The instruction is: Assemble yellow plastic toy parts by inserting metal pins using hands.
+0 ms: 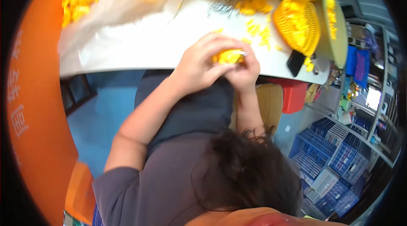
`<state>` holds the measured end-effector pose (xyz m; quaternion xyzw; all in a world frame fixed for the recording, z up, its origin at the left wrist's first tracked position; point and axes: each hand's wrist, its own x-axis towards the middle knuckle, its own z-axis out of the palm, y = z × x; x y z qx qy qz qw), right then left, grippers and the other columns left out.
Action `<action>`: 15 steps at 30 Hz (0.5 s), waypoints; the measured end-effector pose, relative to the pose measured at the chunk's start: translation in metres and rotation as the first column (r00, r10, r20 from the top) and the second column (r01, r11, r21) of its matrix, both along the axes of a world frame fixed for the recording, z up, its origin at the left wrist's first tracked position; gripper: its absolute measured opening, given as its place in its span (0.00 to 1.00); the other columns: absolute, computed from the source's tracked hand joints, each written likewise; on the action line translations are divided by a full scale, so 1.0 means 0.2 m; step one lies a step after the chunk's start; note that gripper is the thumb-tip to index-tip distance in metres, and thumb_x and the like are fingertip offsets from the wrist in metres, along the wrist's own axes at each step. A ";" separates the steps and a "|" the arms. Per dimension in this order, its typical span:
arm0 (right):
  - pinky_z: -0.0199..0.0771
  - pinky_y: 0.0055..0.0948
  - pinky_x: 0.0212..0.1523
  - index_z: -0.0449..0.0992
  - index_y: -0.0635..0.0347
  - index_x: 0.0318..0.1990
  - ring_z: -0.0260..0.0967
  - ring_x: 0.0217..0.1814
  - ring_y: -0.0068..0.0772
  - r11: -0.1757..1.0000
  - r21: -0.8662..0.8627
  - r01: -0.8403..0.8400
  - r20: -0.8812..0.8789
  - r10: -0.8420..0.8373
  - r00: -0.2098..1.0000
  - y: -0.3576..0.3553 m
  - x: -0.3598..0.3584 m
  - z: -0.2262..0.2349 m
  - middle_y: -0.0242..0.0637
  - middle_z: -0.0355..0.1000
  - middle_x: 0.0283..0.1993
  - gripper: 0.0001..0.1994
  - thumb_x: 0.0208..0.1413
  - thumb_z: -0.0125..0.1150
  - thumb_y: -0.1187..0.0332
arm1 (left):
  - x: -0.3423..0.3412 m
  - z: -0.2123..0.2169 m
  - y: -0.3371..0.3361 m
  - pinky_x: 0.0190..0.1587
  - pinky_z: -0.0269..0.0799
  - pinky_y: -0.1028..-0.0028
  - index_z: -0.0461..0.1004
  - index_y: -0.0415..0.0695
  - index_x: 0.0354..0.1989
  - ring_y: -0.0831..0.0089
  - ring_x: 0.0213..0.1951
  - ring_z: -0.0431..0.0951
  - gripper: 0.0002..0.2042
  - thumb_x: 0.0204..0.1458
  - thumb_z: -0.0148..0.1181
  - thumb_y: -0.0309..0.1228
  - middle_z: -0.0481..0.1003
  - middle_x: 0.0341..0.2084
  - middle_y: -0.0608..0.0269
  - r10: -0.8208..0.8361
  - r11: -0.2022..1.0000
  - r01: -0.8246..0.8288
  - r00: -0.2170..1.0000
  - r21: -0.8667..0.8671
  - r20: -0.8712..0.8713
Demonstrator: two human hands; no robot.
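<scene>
Yellow plastic piece (228, 57) sits pinched between both hands just above the near edge of the white desk (140, 48). Left hand (201, 67) wraps over it from the left, its grip pressed together on the piece with fingers curled across the top. Right hand (246, 70) meets it from the right, its grip pinching the same piece at a small metal part that sticks out at that end. More loose yellow pieces (258, 31) lie scattered on the desk beyond the hands. A yellow basket (296, 22) heaped with such pieces stands to the right, near a dark phone (295, 62) at the desk edge. A clear plastic bag (127, 1) lies on the desk's left part. Blue crates (339, 158) are stacked on the floor lower right
</scene>
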<state>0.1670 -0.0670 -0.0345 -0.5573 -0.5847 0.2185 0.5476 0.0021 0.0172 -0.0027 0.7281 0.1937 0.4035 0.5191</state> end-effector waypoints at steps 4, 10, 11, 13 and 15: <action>0.76 0.30 0.54 0.71 0.69 0.57 0.75 0.51 0.32 0.952 0.052 0.303 -0.236 -0.283 0.930 0.10 0.21 0.26 0.41 0.76 0.50 0.26 0.49 0.71 0.77 | -0.17 0.00 0.03 0.63 0.64 0.61 0.56 0.42 0.70 0.55 0.65 0.64 0.44 0.44 0.73 0.35 0.61 0.65 0.49 0.051 0.985 -0.051 0.999 -0.165 -0.004; 0.67 0.18 0.28 0.79 0.62 0.41 0.66 0.26 0.18 0.766 0.113 0.633 -0.235 -0.598 0.766 0.54 0.88 0.93 0.27 0.71 0.29 0.14 0.57 0.69 0.60 | -0.42 -0.10 0.10 0.59 0.71 0.67 0.66 0.38 0.63 0.63 0.55 0.75 0.29 0.49 0.66 0.19 0.69 0.57 0.52 0.343 0.931 -0.338 0.939 -0.140 0.017; 0.64 0.16 0.26 0.80 0.61 0.36 0.63 0.23 0.17 0.810 0.074 0.581 -0.245 -0.550 0.798 0.66 1.01 0.95 0.27 0.70 0.25 0.16 0.55 0.71 0.56 | -0.46 -0.10 0.09 0.59 0.71 0.67 0.66 0.38 0.63 0.63 0.55 0.75 0.29 0.49 0.66 0.19 0.69 0.57 0.52 0.362 0.924 -0.359 0.932 -0.131 0.000; 0.64 0.16 0.25 0.81 0.61 0.34 0.63 0.21 0.16 0.731 0.138 0.669 -0.323 -0.605 0.728 0.92 1.08 1.03 0.28 0.70 0.24 0.19 0.51 0.74 0.52 | -0.49 -0.09 0.10 0.55 0.75 0.69 0.69 0.37 0.59 0.64 0.50 0.78 0.24 0.51 0.65 0.18 0.71 0.54 0.52 0.365 0.923 -0.366 0.931 -0.117 -0.023; 0.74 0.25 0.34 0.83 0.64 0.39 0.75 0.29 0.29 0.700 -0.006 0.714 0.066 -0.712 0.699 1.15 1.32 1.09 0.37 0.78 0.31 0.28 0.47 0.73 0.43 | -0.51 -0.04 0.10 0.52 0.77 0.70 0.72 0.37 0.55 0.64 0.48 0.79 0.21 0.51 0.65 0.18 0.73 0.51 0.52 0.449 0.883 -0.452 0.892 -0.127 -0.052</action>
